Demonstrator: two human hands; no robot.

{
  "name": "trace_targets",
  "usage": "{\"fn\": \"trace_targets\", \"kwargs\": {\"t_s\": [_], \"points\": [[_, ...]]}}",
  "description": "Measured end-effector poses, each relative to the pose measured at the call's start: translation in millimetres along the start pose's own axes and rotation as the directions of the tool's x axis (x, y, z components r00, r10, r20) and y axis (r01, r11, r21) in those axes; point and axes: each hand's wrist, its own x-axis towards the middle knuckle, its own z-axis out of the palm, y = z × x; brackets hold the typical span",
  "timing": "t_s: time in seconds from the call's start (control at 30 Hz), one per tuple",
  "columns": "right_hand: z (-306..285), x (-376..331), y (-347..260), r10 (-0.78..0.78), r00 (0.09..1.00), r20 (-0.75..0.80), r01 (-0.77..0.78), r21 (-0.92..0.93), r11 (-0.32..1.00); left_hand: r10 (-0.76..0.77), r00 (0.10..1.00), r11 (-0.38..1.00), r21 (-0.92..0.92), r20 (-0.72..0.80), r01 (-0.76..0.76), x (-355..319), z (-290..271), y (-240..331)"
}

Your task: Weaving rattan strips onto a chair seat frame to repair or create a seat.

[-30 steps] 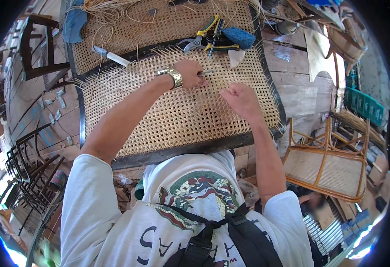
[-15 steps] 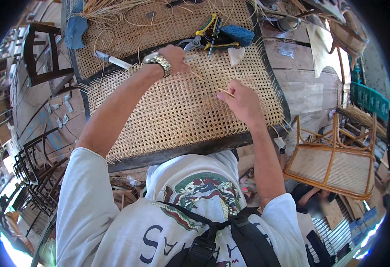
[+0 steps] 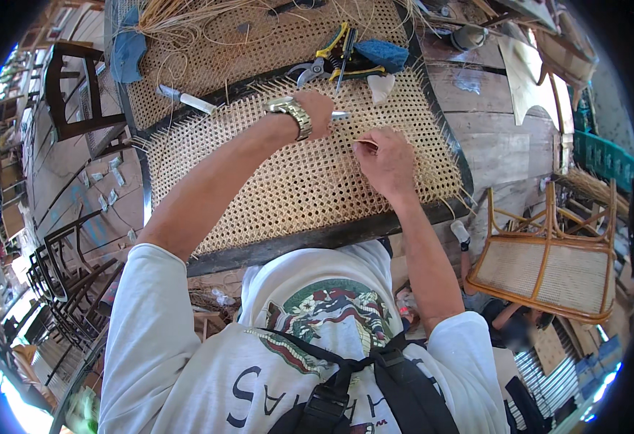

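Observation:
A woven cane panel with an open mesh is stretched over a dark wooden frame in front of me. My left hand, with a metal watch on its wrist, is closed just above the weave. From its fingers a short, shiny metal tip of a tool points right; the rest of this tool is hidden in the hand. Close by on the right, my right hand pinches a thin cane strand between thumb and fingers, low over the mesh.
Beyond my hands lie pruning shears, a blue sponge-like piece, a white chip and a white-handled knife. Loose cane strands spread across the far panel. A rattan chair lies right; dark chair frames stand left.
My left hand has moved right, toward my right hand, and the metal tip now shows clearly. My right hand has turned slightly and still pinches the strand.

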Motion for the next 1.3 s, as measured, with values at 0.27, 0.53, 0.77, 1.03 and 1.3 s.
{"fn": "trace_targets", "kwargs": {"t_s": [0.27, 0.53, 0.77, 1.03, 1.3], "points": [[5, 2, -7, 0.114, 0.993, 0.037, -0.115, 0.032, 0.993, 0.013, 1.000, 0.999, -0.030, -0.017, -0.013, 2, 5, -11], [9, -1, -2, 0.051, 0.998, -0.046, -0.046, 0.109, 0.993, 0.010, 0.982, 0.956, -0.285, -0.188, -0.064, -12, 29, -25], [-10, -1, -8, 0.014, 0.999, 0.040, -0.013, -0.018, 1.000, -0.246, 0.963, 0.937, -0.280, -0.109, 0.208, -51, -12, -132], [-35, -10, 5, -0.048, 0.997, -0.057, 0.052, 0.073, 0.996, -0.339, 0.547, 0.919, -0.144, -0.765, 0.368, -106, -27, -201], [0, 26, 0, -0.207, 0.970, 0.125, 0.210, -0.012, 0.978, -0.591, 0.567, 0.793, -0.541, -0.574, 0.280, -216, 73, -96]]}}
